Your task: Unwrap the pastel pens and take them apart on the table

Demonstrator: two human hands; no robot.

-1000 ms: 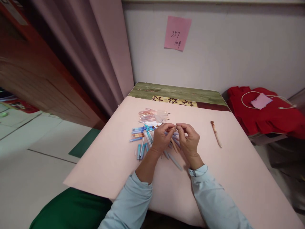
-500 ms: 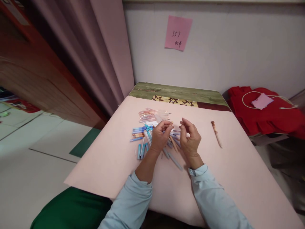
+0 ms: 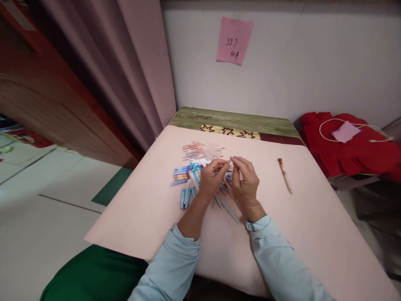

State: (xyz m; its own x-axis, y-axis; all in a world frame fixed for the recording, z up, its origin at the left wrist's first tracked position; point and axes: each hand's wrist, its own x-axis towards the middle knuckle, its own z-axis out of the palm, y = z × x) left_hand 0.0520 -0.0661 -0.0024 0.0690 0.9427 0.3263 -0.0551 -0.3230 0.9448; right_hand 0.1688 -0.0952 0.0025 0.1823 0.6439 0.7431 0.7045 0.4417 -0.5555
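My left hand (image 3: pixel 210 179) pinches a small tan, patterned pen part (image 3: pixel 228 162) between thumb and fingertips. Close against it from the right, my right hand (image 3: pixel 246 179) is closed with thumb and finger drawn together; whatever it holds is too small to make out. Beneath both hands lies a pile of loose pen pieces, with teal and blue barrels (image 3: pixel 183 198), pale tubes (image 3: pixel 230 212) and bright blue bits (image 3: pixel 194 167). My hands cover part of this pile. Off to the right, a brown-topped beige pen (image 3: pixel 285 175) rests alone.
Thin clear-and-orange refills (image 3: pixel 200 151) lie heaped behind the pile. Pale pink paper (image 3: pixel 134 209) covers the table, leaving a green wood-patterned strip (image 3: pixel 269 123) at the back. A red cloth (image 3: pixel 354 154) with a white cable stands right; a wooden door (image 3: pixel 78 108) is left.
My right hand has moved left and slightly inward, bringing its fingertips up to the small part in my left hand. The left hand has barely shifted.
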